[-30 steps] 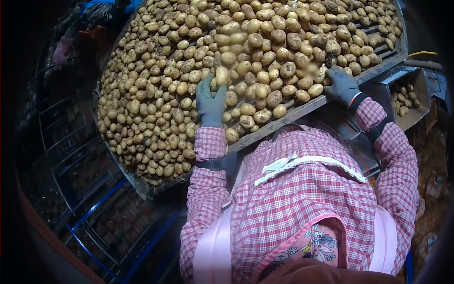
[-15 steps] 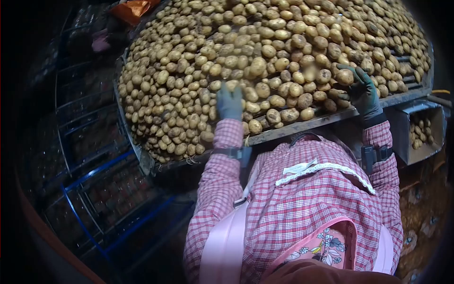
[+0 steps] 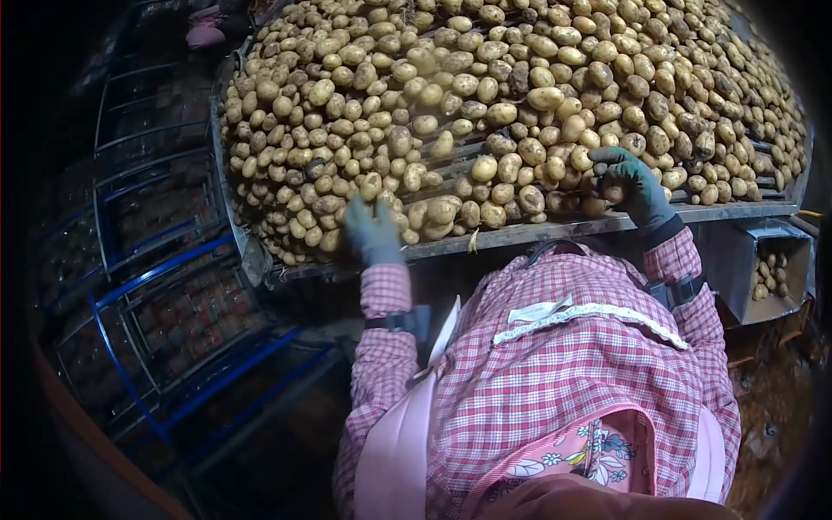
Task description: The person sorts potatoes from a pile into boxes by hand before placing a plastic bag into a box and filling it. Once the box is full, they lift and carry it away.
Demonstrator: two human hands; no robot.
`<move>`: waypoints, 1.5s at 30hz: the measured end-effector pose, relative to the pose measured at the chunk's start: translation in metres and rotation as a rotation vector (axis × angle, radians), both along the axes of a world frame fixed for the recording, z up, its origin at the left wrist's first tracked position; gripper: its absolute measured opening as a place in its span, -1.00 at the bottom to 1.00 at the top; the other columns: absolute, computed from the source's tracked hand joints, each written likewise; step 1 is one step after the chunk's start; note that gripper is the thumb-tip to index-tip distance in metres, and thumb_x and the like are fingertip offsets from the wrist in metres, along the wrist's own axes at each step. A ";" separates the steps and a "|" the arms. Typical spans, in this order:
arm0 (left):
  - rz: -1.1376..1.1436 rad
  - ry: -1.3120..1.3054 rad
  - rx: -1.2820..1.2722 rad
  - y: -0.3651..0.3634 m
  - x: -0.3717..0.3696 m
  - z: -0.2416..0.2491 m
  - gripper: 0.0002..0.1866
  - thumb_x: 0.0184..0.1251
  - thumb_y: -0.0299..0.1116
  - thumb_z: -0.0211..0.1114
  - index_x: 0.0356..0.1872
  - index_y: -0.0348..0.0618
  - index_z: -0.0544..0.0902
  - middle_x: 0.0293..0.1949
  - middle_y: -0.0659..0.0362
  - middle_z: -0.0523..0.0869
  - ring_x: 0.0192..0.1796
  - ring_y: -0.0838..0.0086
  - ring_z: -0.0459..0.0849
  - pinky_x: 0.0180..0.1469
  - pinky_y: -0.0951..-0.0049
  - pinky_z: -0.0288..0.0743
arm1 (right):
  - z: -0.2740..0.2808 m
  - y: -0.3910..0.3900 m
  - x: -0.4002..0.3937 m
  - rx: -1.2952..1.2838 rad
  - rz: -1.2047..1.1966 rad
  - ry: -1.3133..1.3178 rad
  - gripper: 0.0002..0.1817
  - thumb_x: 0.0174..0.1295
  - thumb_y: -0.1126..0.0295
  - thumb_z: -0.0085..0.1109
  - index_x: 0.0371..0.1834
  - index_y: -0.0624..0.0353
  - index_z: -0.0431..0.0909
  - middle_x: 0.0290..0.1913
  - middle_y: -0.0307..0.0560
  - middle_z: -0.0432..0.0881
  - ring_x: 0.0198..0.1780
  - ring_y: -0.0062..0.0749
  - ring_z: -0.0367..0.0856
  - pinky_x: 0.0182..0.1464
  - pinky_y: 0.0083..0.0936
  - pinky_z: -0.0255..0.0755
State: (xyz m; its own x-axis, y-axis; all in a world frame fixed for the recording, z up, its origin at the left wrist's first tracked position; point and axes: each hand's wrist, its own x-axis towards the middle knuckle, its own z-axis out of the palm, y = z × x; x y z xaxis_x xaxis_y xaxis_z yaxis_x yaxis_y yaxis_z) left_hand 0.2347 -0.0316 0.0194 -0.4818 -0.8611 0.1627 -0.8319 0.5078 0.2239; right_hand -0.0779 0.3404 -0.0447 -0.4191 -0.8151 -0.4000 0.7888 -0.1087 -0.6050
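Observation:
A wide heap of potatoes (image 3: 545,99) lies on a slatted sorting table (image 3: 511,236), some of them dark with dirt. My left hand (image 3: 374,232), in a grey-green glove, is at the near left edge of the heap, against the potatoes. It is blurred, but its fingers look stretched out and apart, with no potato seen in them. On the right, my gloved right hand (image 3: 640,189) curls its fingers around a brownish potato (image 3: 614,192) close to the table's front edge. The palm side of that hand is partly hidden.
Below the table's right end stands an open box (image 3: 747,276) with several potatoes inside. Blue metal frames (image 3: 165,282) stand in the dark at left. Slats (image 3: 459,165) show between potatoes mid-table.
My left hand has moved left and nearer the front edge. My right hand has shifted slightly left and down. Potatoes at the middle front have parted, baring slats.

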 end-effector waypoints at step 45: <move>-1.158 0.288 0.977 0.196 -0.217 0.015 -0.55 0.61 -0.33 0.08 0.41 -0.26 0.53 0.16 0.11 0.68 0.17 0.44 0.59 0.24 0.42 0.44 | 0.032 0.024 0.064 0.044 -0.097 -0.213 -0.32 0.50 -0.21 0.04 0.08 0.33 0.61 -0.34 -0.06 0.72 -0.50 -0.42 0.69 -0.54 -0.52 0.57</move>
